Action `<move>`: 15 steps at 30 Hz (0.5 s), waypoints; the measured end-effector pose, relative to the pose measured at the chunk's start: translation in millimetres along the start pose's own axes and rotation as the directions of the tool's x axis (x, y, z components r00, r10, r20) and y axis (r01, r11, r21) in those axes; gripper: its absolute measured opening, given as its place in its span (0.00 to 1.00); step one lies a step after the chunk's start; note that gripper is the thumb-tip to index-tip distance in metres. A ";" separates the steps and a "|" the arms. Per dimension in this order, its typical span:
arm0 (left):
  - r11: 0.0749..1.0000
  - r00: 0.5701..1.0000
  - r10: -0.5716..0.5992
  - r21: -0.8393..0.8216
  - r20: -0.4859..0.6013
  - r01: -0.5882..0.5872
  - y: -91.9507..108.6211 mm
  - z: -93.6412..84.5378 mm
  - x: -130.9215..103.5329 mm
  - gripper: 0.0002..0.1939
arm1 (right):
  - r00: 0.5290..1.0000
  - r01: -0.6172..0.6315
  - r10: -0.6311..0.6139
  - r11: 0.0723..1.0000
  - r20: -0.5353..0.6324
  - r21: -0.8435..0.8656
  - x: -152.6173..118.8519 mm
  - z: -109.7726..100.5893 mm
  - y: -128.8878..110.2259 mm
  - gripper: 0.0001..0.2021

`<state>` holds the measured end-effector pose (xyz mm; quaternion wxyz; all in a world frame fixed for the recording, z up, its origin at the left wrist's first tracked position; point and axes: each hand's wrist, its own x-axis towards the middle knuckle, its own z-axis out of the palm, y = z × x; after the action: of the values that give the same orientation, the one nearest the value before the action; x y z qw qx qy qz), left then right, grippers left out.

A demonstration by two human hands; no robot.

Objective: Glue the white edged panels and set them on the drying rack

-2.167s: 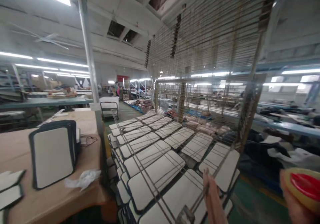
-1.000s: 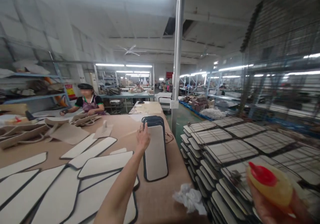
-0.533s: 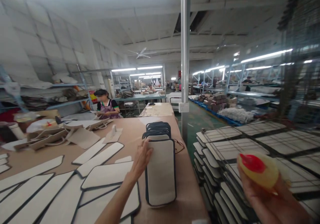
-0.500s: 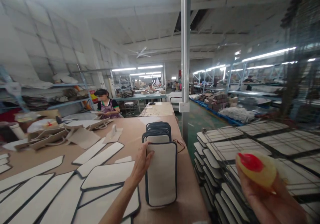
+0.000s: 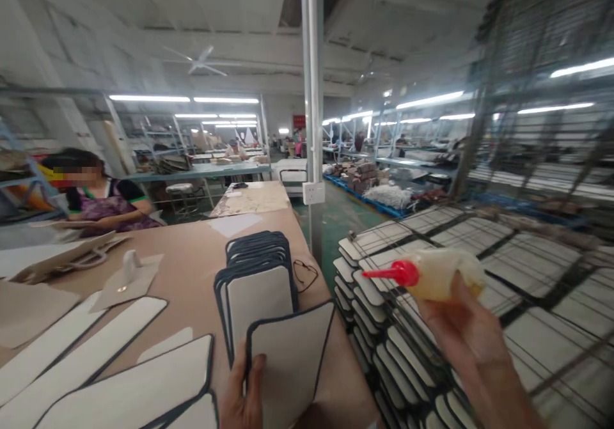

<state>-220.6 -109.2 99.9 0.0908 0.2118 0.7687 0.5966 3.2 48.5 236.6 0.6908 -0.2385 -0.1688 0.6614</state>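
My left hand (image 5: pixel 244 384) is closed on the left edge of a cream panel (image 5: pixel 290 365) with dark edging, thumb on its face. The panel is tilted in front of a stack of similar panels (image 5: pixel 261 295) leaning back on the table. My right hand (image 5: pixel 467 333) grips a squeeze bottle (image 5: pixel 446 274) of yellowish liquid. Its red nozzle (image 5: pixel 391 273) points left, above the wire racks, apart from the panel. The panel's lower end runs out of view.
More edged panels (image 5: pixel 129 384) lie on the brown table (image 5: pixel 192 269) at left. Glasses (image 5: pixel 306 275) rest by the stack. Wire racks (image 5: pixel 417 237) with layered panels stand at right. A metal post (image 5: pixel 314 96) rises beside the table edge. A co-worker (image 5: pixel 105 199) sits at far left.
My left hand has drawn the front panel away from the stack, towards me, and it now tilts. The bottle has turned so its nozzle points left. My view has swung right.
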 end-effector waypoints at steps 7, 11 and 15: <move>0.967 0.871 0.253 -0.132 0.422 -0.216 48.4 27.1 31.8 0.20 | 0.953 0.287 -0.259 0.940 0.159 -0.184 7.1 16.5 -38.5 0.16; 0.851 0.504 0.498 -0.285 0.706 -0.442 111.7 41.5 51.4 0.17 | 0.869 0.431 -0.302 0.852 0.393 -0.298 -4.0 29.1 -81.5 0.14; 0.782 0.130 0.449 -0.319 0.884 -0.535 155.0 55.4 52.3 0.16 | 0.840 0.445 -0.233 0.812 0.490 -0.377 -15.4 31.8 -120.9 0.20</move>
<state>-211.9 -7.1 238.9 0.3048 0.7559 0.4781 0.3274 85.3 35.1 331.1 0.6663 -0.2174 -0.5117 0.4969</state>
